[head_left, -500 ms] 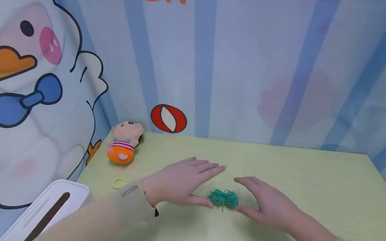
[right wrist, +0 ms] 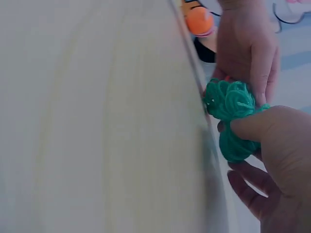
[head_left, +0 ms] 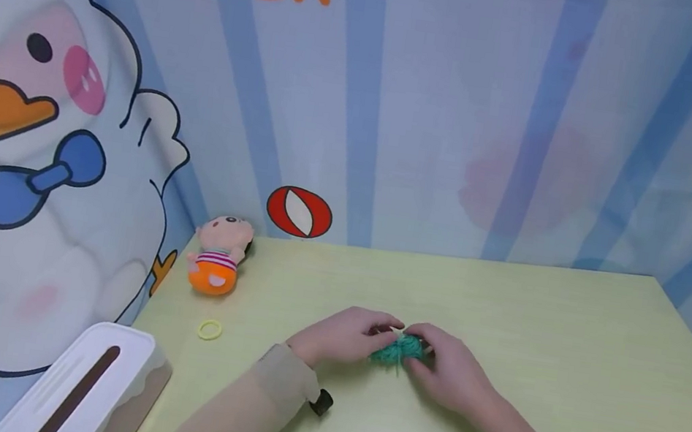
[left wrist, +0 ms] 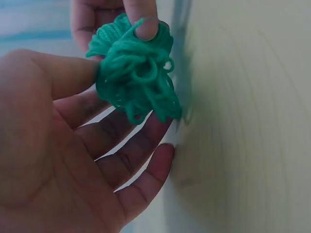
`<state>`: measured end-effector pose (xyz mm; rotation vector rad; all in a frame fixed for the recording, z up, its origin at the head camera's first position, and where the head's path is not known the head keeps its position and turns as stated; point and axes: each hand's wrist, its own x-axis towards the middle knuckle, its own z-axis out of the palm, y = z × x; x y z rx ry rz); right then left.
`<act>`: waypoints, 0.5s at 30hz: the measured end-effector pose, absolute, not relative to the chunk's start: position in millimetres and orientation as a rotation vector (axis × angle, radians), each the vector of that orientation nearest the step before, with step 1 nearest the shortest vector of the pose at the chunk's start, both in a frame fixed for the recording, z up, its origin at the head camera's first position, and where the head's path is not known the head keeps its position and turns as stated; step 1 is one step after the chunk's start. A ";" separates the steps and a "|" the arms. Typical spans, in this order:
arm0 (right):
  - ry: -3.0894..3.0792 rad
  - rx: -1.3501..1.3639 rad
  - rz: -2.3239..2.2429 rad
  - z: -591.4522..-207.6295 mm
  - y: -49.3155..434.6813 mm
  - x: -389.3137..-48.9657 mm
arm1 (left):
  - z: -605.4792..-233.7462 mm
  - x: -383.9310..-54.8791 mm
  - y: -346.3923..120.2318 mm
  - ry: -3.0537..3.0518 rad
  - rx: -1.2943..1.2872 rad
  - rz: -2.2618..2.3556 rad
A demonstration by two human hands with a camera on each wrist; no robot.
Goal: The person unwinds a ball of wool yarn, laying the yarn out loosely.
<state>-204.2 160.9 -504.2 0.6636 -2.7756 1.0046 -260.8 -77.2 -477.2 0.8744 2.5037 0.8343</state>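
A small bundle of green yarn (head_left: 399, 350), tied at its middle into a bow-like shape, is between my two hands at the centre of the table. My left hand (head_left: 339, 334) holds its left end, with the thumb on one side and curled fingers behind, as the left wrist view shows around the yarn's loops (left wrist: 136, 77). From the other side my right hand (head_left: 456, 375) pinches the bundle. In the right wrist view its thumb lies across the narrow middle of the yarn (right wrist: 233, 99), and some fingertips are hidden behind.
Toward the back left of the pale table (head_left: 564, 365) sits a plush doll (head_left: 217, 257) in orange. A yellow ring (head_left: 210, 330) lies in front of it. At the near left stands a white box (head_left: 129, 363) with a dark slot. A printed curtain (head_left: 427, 109) hangs behind.
Both hands have come in toward each other, and their spread fingers have closed onto the yarn bundle. The view has shifted slightly; the doll, ring and box stay in place.
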 end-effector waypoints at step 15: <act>-2.378 0.432 1.240 -518.4 136.1 -203.6 | -505.6 -261.4 -73.2 2.266 0.503 1.615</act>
